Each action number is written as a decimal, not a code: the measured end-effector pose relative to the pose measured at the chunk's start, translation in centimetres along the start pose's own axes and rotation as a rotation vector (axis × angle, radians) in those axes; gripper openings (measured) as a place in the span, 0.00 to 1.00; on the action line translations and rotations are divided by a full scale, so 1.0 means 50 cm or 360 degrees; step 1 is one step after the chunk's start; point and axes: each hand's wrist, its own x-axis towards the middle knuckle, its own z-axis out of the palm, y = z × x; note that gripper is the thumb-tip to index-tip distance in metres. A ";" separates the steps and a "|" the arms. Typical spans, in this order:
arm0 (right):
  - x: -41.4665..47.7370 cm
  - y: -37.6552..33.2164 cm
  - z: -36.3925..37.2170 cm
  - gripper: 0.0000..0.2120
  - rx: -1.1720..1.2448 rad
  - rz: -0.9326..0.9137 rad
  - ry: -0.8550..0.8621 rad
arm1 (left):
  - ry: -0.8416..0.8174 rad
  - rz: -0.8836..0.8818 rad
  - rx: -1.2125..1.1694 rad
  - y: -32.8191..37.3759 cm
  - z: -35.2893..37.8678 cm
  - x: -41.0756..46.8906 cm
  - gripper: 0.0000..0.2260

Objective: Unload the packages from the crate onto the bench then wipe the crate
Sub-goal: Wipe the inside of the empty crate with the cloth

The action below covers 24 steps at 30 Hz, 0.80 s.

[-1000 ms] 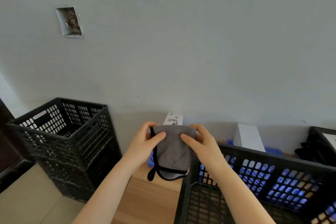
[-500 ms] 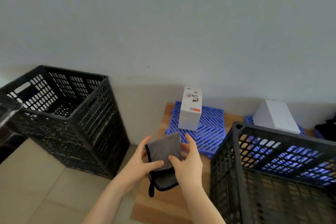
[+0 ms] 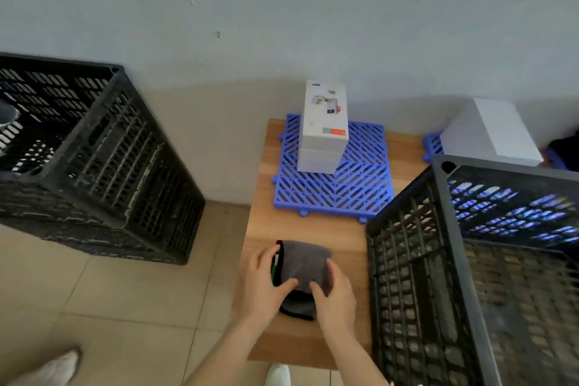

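A folded grey cloth (image 3: 305,263) with black trim lies on the wooden bench (image 3: 260,219) near its front left corner. My left hand (image 3: 264,285) holds the cloth's left edge, thumb on top. My right hand (image 3: 333,294) holds its right side, fingers curled round the fold. A black slatted crate (image 3: 438,260) stands on the bench just right of my hands, its inside looks empty. A white printed package (image 3: 324,125) stands upright on a blue grid mat (image 3: 360,191) at the back of the bench. Another white package (image 3: 492,131) sits at the back right.
A second black crate (image 3: 103,166) stands on the tiled floor (image 3: 109,307) to the left, close to the grey wall. My shoes (image 3: 56,367) show at the bottom edge. Something dark (image 3: 564,150) lies at the far right behind the crate.
The view has tilted down. Both hands have lowered the grey cloth from chest height onto the bench and folded it smaller.
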 end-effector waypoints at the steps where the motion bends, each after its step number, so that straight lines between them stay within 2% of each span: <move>1: 0.001 0.009 0.005 0.29 -0.0059 0.0064 -0.0002 | 0.0017 -0.0031 0.0085 -0.007 0.009 -0.003 0.31; 3: -0.003 0.020 0.010 0.28 -0.0086 0.0208 0.0037 | 0.0056 -0.0146 0.0195 -0.011 0.020 -0.014 0.28; 7: -0.007 0.013 0.009 0.24 0.0072 0.0296 0.0076 | 0.0073 -0.0302 0.0119 -0.008 0.033 -0.024 0.24; 14: -0.033 -0.016 -0.008 0.21 0.0308 -0.0008 0.0262 | 0.0255 -0.0170 -0.0090 0.028 0.004 -0.038 0.19; 17: -0.068 0.008 -0.002 0.16 0.0089 -0.0110 0.0294 | 0.0253 -0.0058 -0.0130 0.031 -0.008 -0.077 0.17; 21: -0.096 0.057 0.025 0.19 -0.0526 0.0000 0.0085 | 0.0095 -0.0167 0.0349 -0.002 0.011 -0.114 0.21; 22: -0.098 0.065 0.030 0.22 -0.0630 -0.0045 0.0095 | 0.0088 -0.0105 0.0498 -0.012 0.014 -0.117 0.24; 24: -0.090 0.083 0.046 0.28 -0.0701 -0.0333 0.0235 | 0.0046 0.0207 0.0732 -0.034 0.025 -0.110 0.32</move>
